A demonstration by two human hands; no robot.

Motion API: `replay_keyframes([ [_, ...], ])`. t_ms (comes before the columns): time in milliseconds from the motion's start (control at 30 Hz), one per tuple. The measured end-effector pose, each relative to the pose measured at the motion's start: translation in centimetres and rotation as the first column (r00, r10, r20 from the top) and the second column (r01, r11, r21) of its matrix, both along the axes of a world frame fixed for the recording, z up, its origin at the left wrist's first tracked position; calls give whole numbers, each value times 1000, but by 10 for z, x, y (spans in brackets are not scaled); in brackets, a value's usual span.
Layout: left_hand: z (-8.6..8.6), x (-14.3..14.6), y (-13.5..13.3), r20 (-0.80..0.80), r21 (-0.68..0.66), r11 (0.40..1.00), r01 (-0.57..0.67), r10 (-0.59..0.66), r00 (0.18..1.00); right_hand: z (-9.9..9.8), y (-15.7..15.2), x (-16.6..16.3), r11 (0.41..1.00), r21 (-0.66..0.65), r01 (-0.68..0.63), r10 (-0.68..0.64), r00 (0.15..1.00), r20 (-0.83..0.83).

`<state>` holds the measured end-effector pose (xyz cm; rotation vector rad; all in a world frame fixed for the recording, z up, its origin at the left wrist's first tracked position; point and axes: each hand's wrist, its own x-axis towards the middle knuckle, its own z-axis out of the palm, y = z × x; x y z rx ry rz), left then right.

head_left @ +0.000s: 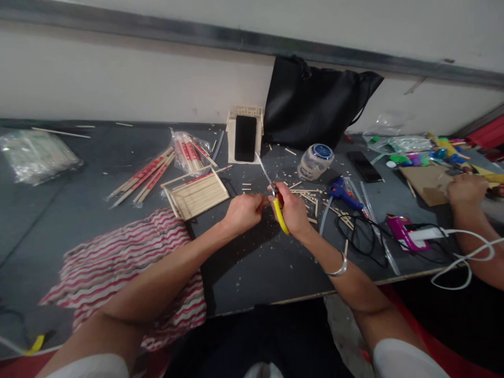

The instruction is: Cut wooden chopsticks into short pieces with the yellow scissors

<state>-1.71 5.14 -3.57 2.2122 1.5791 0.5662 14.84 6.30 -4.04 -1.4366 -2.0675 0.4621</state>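
Observation:
My right hand point(291, 210) is wrapped round a pair of scissors point(282, 218) with yellow and red handles, their metal blades pointing up and away. Close beside it, my left hand point(244, 211) is closed in a pinch, fingertips near the scissors; whatever it grips is too small to make out. Left of my hands lies a small frame of glued wooden sticks point(199, 194). Cut stick pieces point(309, 199) are scattered to the right. Behind, a phone point(245, 138) leans upright against a small stick-built model point(245, 111).
Bundled red-wrapped chopsticks point(147, 176) and a striped cloth point(129, 268) lie left. Rightward are a plastic jar point(315, 163), a blue glue gun point(344, 194), black cable, a purple power strip point(405, 233) and another person's hand point(468, 189). A black bag point(315, 105) stands against the wall.

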Motion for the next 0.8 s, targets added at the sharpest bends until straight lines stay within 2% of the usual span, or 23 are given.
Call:
replay_keyframes([
  [100,-2,-2,4,156,-1,999,48,-48,987,3,0,0,1000,3,-2,3,994,-105],
  [200,-1,-6,9,387,-21,993,120,-102,916,7,2,0,1000,-10,2,-5,956,-294],
  [300,6,-11,11,612,-136,983,120,-12,791,8,7,2,997,-81,-17,-17,915,-404],
  [400,17,-17,11,768,-292,945,145,142,624,9,9,3,993,-105,-46,1,917,-398],
  [467,24,-21,11,812,-304,945,122,190,552,10,8,4,994,-81,-67,33,933,-358],
  [533,29,-24,11,826,-281,957,75,201,527,11,5,3,993,-65,-97,72,948,-311],
  [700,30,-26,12,832,-247,969,21,200,517,12,-1,2,977,-129,-172,142,966,-215],
  [800,28,-25,11,816,-238,971,-1,200,543,14,-1,1,969,-147,-201,176,970,-167],
])
